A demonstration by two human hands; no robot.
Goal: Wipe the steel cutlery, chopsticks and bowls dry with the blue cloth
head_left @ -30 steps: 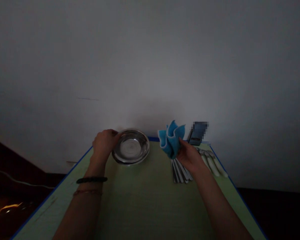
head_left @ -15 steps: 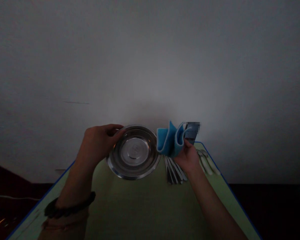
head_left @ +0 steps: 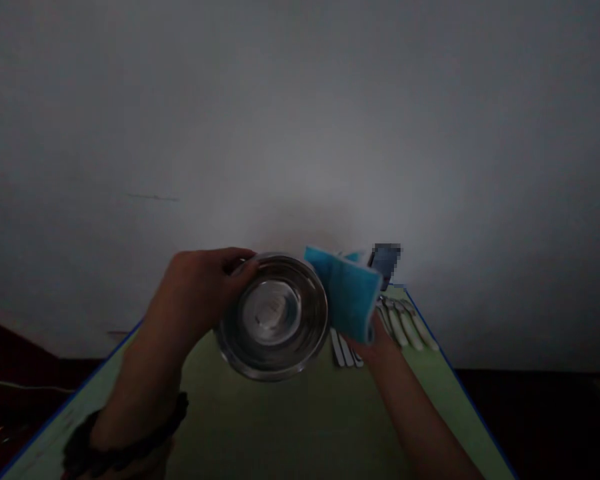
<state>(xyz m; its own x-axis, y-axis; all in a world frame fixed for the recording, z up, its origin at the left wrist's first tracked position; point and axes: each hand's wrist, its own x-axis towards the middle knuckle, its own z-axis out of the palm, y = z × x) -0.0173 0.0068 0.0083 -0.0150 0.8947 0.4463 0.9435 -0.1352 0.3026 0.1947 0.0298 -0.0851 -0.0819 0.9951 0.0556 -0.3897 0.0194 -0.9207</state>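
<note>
My left hand [head_left: 200, 290] grips the left rim of a round steel bowl [head_left: 273, 317] and holds it lifted above the green table [head_left: 290, 427], tilted toward me. My right hand [head_left: 373, 337] is closed on a folded blue cloth [head_left: 347, 293], which covers most of its fingers. The cloth touches the bowl's right rim. A dark bead bracelet sits on my left wrist.
Several knives [head_left: 345, 350] lie on the table under my right hand. Spoons with white handles [head_left: 407, 323] lie near the right edge. A dark, blurred-out object [head_left: 386, 261] leans at the back by the grey wall. The table has a blue border.
The bowl rose off the table and came nearer to me. The blue cloth moved left from above the cutlery until it met the bowl's right rim.
</note>
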